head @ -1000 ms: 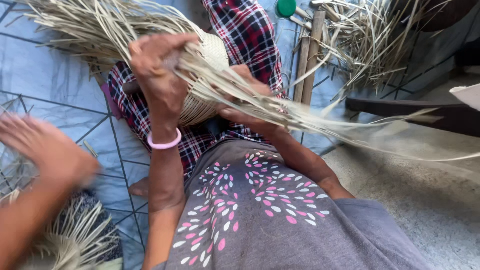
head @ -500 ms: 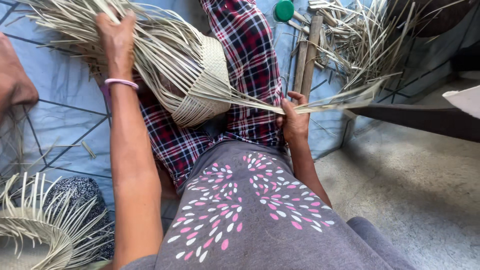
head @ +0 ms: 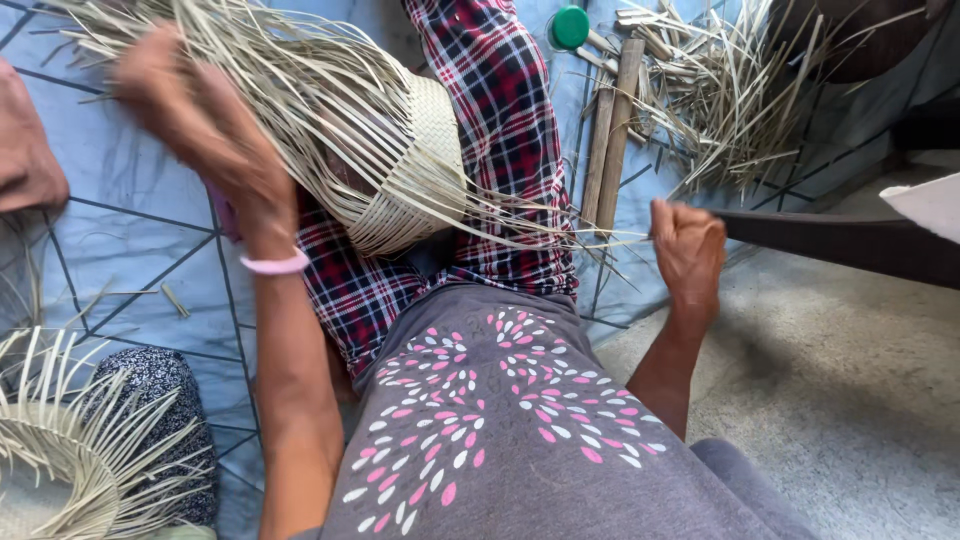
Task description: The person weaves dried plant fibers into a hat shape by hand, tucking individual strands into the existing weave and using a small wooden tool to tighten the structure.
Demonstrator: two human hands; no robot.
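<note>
A half-woven straw hat (head: 420, 165) lies on the lap over a red plaid cloth (head: 500, 120), its woven band facing the body and its loose strips fanning up and away. The left hand (head: 200, 120) sits just left of the hat, up among the loose strips; it is blurred, and whether it grips any of them cannot be told. The right hand (head: 688, 250) is well to the right of the hat, closed into a fist around thin strips (head: 560, 235) that run taut back to the hat's band. Beyond the hat, to its upper right, lie wooden sticks (head: 612, 130), a green lid (head: 571, 26) and a heap of cut straw (head: 730, 100). Far to the hat's lower left lies another unfinished straw piece (head: 60, 450).
</note>
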